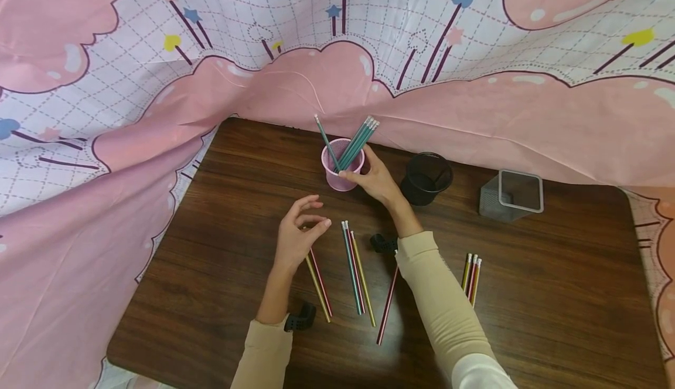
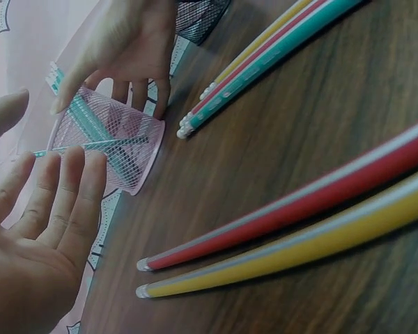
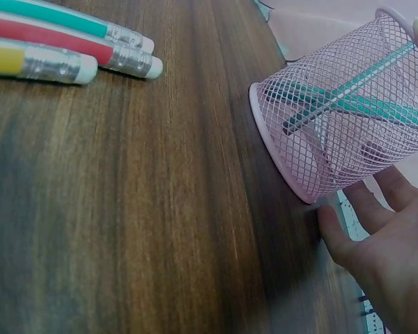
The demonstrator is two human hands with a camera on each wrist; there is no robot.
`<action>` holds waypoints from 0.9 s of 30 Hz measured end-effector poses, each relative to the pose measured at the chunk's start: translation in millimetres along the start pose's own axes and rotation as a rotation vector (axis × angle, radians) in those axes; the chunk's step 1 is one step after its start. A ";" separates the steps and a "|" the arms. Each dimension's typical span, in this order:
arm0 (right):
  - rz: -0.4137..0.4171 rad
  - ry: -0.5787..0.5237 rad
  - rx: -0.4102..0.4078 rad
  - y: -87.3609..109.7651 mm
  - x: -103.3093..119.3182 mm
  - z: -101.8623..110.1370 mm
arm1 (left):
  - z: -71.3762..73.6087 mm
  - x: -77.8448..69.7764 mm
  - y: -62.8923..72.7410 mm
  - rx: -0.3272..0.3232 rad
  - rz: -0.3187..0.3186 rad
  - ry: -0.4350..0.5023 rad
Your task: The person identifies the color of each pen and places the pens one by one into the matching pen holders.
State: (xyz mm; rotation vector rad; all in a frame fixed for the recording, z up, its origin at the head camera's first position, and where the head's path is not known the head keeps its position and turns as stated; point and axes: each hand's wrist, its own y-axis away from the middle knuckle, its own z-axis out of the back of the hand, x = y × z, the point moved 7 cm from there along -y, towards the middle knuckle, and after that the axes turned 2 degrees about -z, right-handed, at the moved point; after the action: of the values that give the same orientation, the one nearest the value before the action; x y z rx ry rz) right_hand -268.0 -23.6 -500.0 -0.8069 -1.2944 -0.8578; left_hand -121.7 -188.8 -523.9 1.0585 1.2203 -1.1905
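Observation:
A pink mesh pencil cup [image 1: 341, 185] stands upright near the table's back edge, holding several green pencils [image 1: 358, 143]; one of them leans left, away from the bunch. My right hand [image 1: 377, 179] holds the cup from its right side, thumb by the front rim and fingers round behind, as the right wrist view also shows. My left hand [image 1: 297, 234] hovers in front of the cup, fingers loosely bent and nothing in them. Below it on the table lie a red pencil [image 2: 299, 202] and a yellow pencil [image 2: 285, 261], side by side.
Right of the pink cup stand a round black mesh cup [image 1: 426, 179] and a square grey mesh holder [image 1: 508, 195]. A green, red and yellow pencil group [image 1: 354, 272] lies mid-table. Another red pencil [image 1: 387, 307] and more pencils [image 1: 471, 275] flank my right sleeve.

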 end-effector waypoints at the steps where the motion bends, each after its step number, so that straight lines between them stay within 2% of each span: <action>1: -0.002 0.007 -0.002 -0.1 -0.3 0.1 | -1.0 0.4 0.7 0.004 0.004 -0.004; 4: 0.002 -0.004 -0.003 -1.1 -1.7 0.3 | -4.1 1.6 2.0 0.018 0.013 -0.019; 5: 0.003 -0.013 -0.002 -1.5 -2.7 0.1 | -5.9 -3.0 3.0 0.029 0.016 -0.021; 11: 0.013 -0.038 -0.003 -1.6 -2.0 -0.3 | -15.2 0.3 3.1 0.081 0.014 -0.057; 12: 0.013 -0.036 -0.005 -1.3 -1.2 -0.1 | -16.4 5.0 2.3 0.086 0.011 -0.078; 15: 0.012 -0.042 -0.010 -1.2 -1.3 0.2 | -21.2 5.6 2.6 0.108 0.026 -0.166; 22: 0.021 -0.078 -0.006 -1.3 -3.6 -1.6 | -30.1 12.0 5.8 0.149 0.109 -0.388; 27: 0.017 -0.081 -0.006 -1.4 -4.9 -1.8 | -38.6 11.0 6.8 0.171 0.124 -0.581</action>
State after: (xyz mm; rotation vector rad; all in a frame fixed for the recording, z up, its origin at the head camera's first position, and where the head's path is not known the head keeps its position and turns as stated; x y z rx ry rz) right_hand -268.8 -25.4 -505.1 -0.8639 -1.3550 -0.8235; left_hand -119.4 -150.7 -538.1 0.8111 0.6036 -1.3944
